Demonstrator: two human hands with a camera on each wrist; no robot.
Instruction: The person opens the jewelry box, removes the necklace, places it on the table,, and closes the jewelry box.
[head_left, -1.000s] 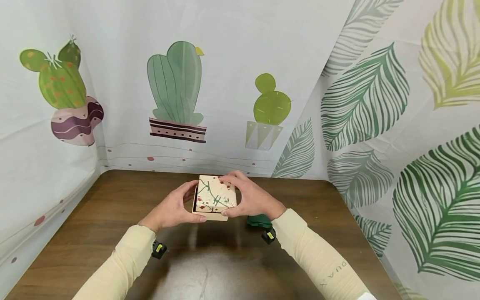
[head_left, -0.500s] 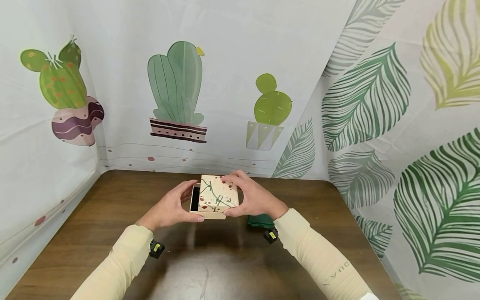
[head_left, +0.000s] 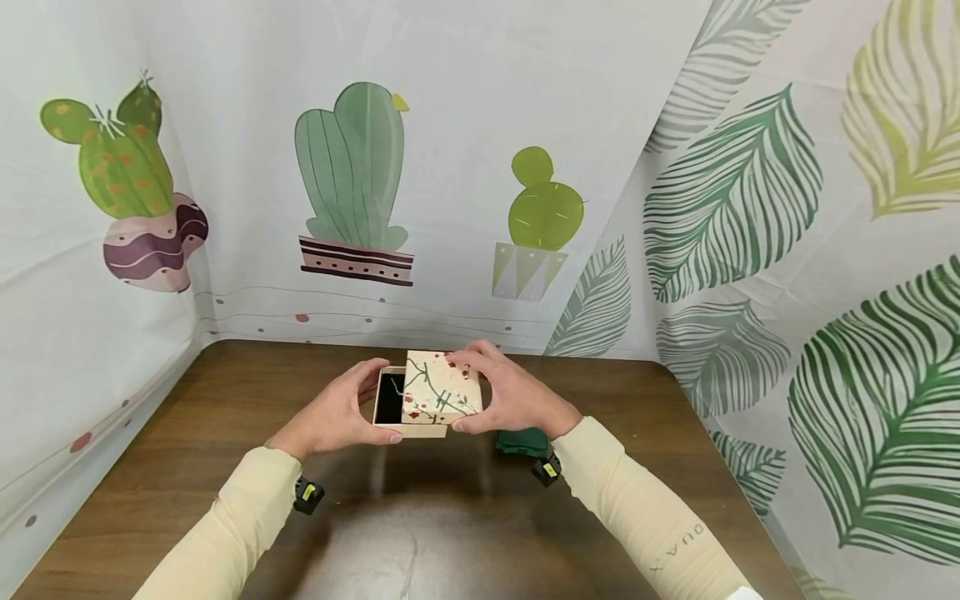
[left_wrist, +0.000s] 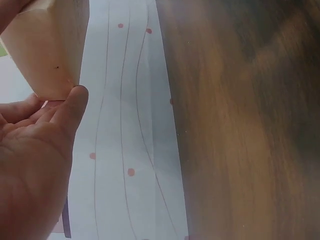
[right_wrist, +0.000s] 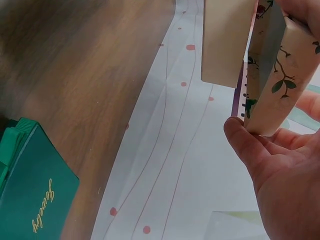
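Observation:
My left hand point(head_left: 333, 417) grips the plain cream bottom of a small jewelry box point(head_left: 420, 431) by its left side, thumb at the near edge. Black lining shows in its uncovered left part, with a thin light strand, perhaps a chain, on it. My right hand point(head_left: 517, 393) holds the box lid point(head_left: 442, 387), cream with red flowers and green stems, between thumb and fingers. The lid sits shifted right over the bottom. In the right wrist view a gap separates the lid point(right_wrist: 287, 82) from the bottom point(right_wrist: 226, 45). Both are held above the table.
A dark green pouch point(head_left: 521, 442) lies on the brown wooden table point(head_left: 450, 533) under my right wrist; "Jewelry" is lettered in gold on the pouch point(right_wrist: 37, 185) in the right wrist view. A white cloth point(head_left: 465, 125) printed with cacti and leaves hangs behind the table.
The lid has slid right with my right hand while my left hand has drawn the bottom slightly left. More black lining is uncovered, and the light strand has come into view.

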